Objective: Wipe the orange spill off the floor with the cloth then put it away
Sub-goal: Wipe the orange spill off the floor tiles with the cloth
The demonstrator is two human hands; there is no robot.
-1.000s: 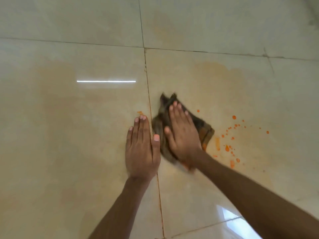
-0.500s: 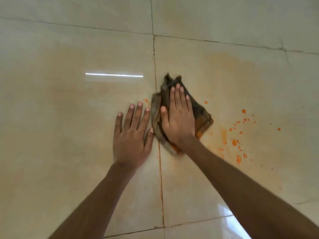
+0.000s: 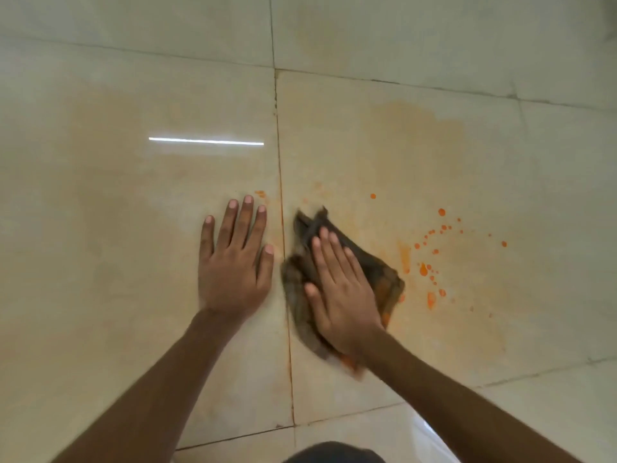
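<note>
Tiled floor [image 3: 133,262], orange droplets [image 3: 434,255] beside cloth [image 3: 377,272]

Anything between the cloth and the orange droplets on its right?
Nothing visible. Only bare floor tile separates the cloth, flat under the right hand, from the droplets. The left hand rests on the opposite side.

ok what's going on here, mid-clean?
A person is wiping a glossy beige tiled floor. The right hand presses flat on a crumpled dark brown cloth, already stained orange. The left hand rests palm-down on the bare tile beside it. Bright orange droplets remain right of the cloth, amid a faint orange smear.
</note>
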